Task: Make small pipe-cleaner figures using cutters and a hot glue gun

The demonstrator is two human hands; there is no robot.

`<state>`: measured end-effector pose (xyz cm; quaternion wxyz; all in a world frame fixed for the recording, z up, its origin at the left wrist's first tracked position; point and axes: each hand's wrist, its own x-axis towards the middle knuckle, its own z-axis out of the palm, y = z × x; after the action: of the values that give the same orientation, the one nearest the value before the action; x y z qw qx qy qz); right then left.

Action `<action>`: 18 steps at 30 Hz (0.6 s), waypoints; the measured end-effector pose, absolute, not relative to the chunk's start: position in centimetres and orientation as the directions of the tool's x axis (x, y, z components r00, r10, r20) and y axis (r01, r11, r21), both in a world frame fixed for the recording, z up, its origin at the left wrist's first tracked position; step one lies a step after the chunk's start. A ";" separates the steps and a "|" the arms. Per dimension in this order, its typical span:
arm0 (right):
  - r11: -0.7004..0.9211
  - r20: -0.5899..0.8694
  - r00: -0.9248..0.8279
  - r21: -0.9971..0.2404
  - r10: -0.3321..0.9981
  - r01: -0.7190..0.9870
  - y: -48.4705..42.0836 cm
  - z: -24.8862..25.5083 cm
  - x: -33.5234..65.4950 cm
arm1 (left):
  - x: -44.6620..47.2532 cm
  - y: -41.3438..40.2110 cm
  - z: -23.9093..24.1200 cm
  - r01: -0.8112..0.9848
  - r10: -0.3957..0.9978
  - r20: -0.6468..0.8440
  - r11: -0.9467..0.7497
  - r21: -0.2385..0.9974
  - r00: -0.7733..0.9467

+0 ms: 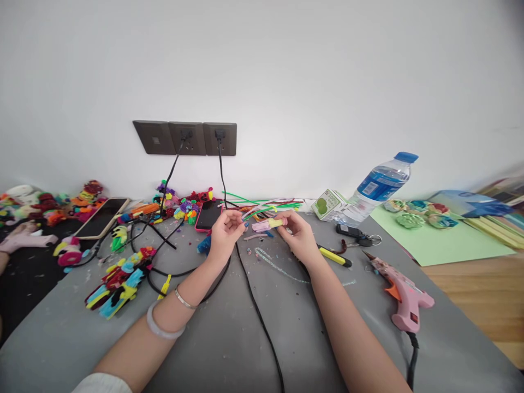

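Note:
My left hand and my right hand are raised over the grey table cover, about a hand's width apart. Between them is a small pink and yellow craft piece. My right hand pinches its right end. My left hand's fingertips are pinched around a thin pale strand that runs toward the piece. A loose pile of coloured pipe cleaners lies just behind my hands.
A pink glue gun lies at the right with its cord. Black cables cross the table from wall sockets. A water bottle, keys, a yellow knife, two phones and colourful craft pieces lie around.

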<state>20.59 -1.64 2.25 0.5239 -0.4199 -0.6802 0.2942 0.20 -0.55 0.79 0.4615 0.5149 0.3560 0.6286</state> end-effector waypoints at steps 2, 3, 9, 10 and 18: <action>0.469 0.460 -0.097 -0.844 0.882 0.260 -1.6 2.3 20.6 | 0.2 -0.6 0.8 -0.195 0.954 0.297 -0.296 0.935 -0.026; 0.469 0.460 -0.097 -0.845 0.883 0.258 -1.6 2.3 20.6 | 0.1 -0.6 0.8 -0.186 0.956 0.292 -0.291 0.939 -0.025; 0.469 0.463 -0.090 -0.844 0.882 0.261 -1.6 2.2 20.6 | 0.1 -0.6 1.0 -0.130 0.958 0.286 -0.288 0.949 -0.028; 0.469 0.463 -0.088 -0.843 0.882 0.263 -1.6 2.2 20.6 | 0.1 -0.7 1.0 -0.126 0.958 0.286 -0.287 0.950 -0.029; 0.469 0.465 -0.082 -0.844 0.882 0.259 -1.6 2.2 20.6 | 0.1 -0.7 1.0 -0.122 0.957 0.289 -0.288 0.950 -0.004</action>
<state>20.60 -1.61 2.21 0.5292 -0.4231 -0.6742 0.2940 0.15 -0.65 1.02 0.4545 0.5397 0.3867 0.5938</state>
